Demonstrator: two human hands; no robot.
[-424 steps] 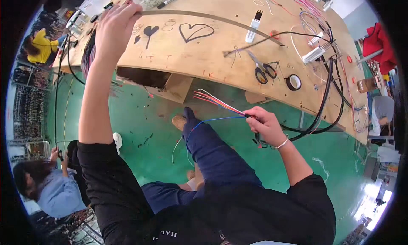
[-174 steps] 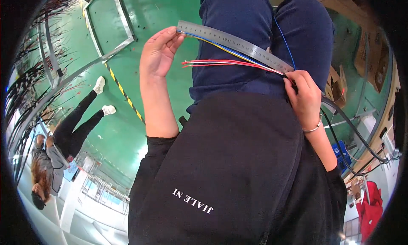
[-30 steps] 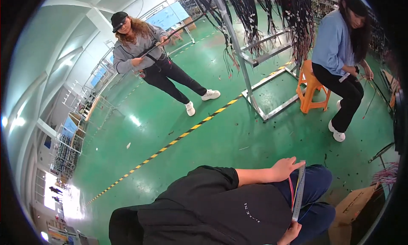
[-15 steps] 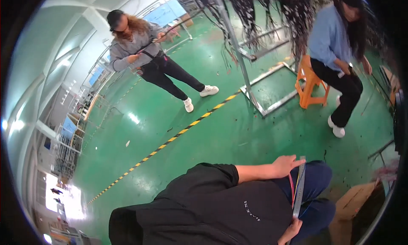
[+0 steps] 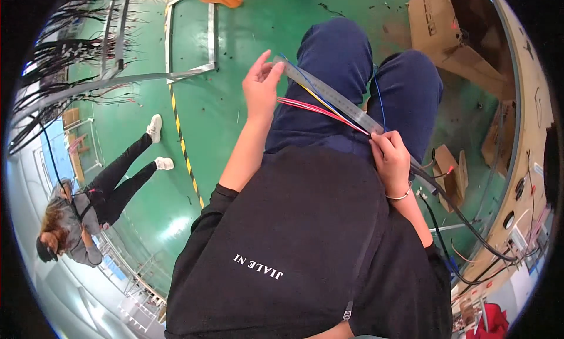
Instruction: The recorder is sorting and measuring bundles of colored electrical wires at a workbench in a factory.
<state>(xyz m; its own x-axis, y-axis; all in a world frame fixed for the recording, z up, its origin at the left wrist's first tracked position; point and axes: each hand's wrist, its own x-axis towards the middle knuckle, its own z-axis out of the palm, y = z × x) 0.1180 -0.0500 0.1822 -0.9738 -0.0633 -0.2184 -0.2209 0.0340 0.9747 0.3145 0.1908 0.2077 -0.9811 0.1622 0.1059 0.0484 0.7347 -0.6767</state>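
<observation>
Flanking hands (image 5: pixel 329 124): cardboard boxes (image 5: pixel 452 27), wire rack (image 5: pixel 141 57)

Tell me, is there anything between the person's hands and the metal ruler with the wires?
Nothing visible. The left hand already pinches one end of the metal ruler, and the right hand holds the coloured wires against it.

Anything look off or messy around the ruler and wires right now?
Nothing looks damaged. The left hand and right hand hold a metal ruler with a bundle of red wires laid along it, over the lap. Only oddities: small scraps litter the green floor, and a torn cardboard box lies beside the knee.
</observation>
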